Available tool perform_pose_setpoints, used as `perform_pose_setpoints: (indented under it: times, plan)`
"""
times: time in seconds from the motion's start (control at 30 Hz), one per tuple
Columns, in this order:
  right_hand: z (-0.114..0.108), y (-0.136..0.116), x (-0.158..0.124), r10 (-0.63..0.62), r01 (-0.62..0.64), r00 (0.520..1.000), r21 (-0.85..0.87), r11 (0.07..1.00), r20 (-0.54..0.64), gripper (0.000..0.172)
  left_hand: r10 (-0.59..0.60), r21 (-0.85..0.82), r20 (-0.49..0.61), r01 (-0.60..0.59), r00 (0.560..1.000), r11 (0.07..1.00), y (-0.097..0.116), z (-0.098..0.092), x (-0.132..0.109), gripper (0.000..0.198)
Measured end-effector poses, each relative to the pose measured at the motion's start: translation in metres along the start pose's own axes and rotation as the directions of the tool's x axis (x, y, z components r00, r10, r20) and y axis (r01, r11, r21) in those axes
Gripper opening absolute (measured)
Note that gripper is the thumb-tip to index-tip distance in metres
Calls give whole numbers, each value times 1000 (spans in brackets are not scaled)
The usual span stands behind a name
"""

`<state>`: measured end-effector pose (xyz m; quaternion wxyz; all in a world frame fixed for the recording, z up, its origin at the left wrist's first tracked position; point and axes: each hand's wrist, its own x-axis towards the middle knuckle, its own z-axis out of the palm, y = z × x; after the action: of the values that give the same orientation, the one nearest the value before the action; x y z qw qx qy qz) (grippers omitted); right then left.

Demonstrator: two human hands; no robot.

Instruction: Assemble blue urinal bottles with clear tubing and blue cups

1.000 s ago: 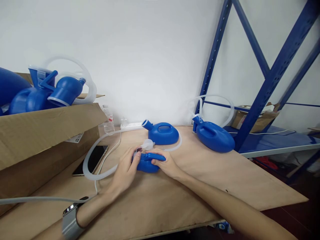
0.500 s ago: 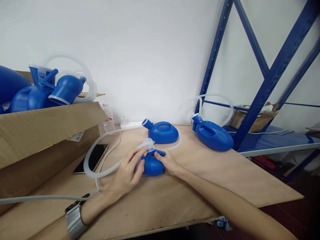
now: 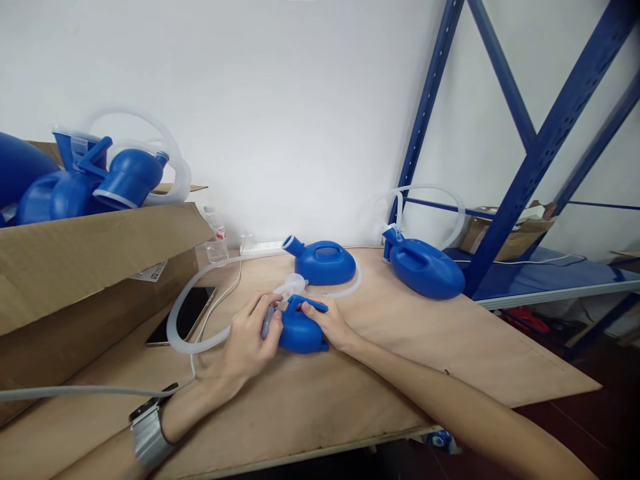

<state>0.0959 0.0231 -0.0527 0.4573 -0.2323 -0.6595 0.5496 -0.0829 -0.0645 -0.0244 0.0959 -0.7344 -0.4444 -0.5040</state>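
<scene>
A small blue plastic urinal funnel [image 3: 301, 331] with a lever-like handle lies on its side just above the table. My left hand [image 3: 253, 333] closes around its left end, fingers over a pale grey rim. My right hand [image 3: 327, 323] grips it from the right, thumb on the handle. Right behind it rests a translucent cap [image 3: 294, 285], joined to a clear hose [image 3: 176, 313] that loops to the left. Beyond sits a blue urinal bottle [image 3: 326, 263] with an open neck. My fingers hide part of the funnel's left end.
A cardboard box [image 3: 100, 243] full of blue urinal parts stands at left. Near it lie a phone [image 3: 187, 315], a cable and a water bottle [image 3: 216, 240]. Another urinal bottle with hose [image 3: 425, 268] lies at right, beside a blue metal rack [image 3: 530, 167].
My left hand's fingers have come down from the funnel's top onto the rim at its left end. The funnel has turned slightly, its handle showing more. My right hand keeps its grip.
</scene>
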Motion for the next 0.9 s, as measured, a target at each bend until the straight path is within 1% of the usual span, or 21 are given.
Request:
perform_pose_setpoints:
  times: [0.17, 0.33, 0.47, 0.67, 0.8, 0.9]
  plan:
    - [0, -1, -1, -12, 12, 1000, -13, 1000, 1, 53, 31, -16, 62, -30, 998, 999, -4, 0, -1, 22]
    - [-1, 1, -1, -23, 22, 999, -45, 999, -25, 53, 20, -43, 45, -18, 999, 999, -8, 2, -4, 23]
    - [-1, 0, -1, -71, 65, 996, -108, 992, -54, 47, 51, -15, 39, -51, 998, 999, -9, 3, -4, 26]
    - [6, -17, -9, -135, 124, 989, -169, 978, -54, 39, 149, -3, 6, -149, 989, 989, -12, 2, -6, 30]
    - [12, -25, -12, -127, 117, 991, -179, 977, -42, 43, 246, 25, -18, -245, 969, 969, -16, 0, -8, 34]
    - [14, -27, -13, -192, 166, 979, -282, 945, -66, 38, 317, 64, -36, -315, 948, 947, -15, 0, -8, 36]
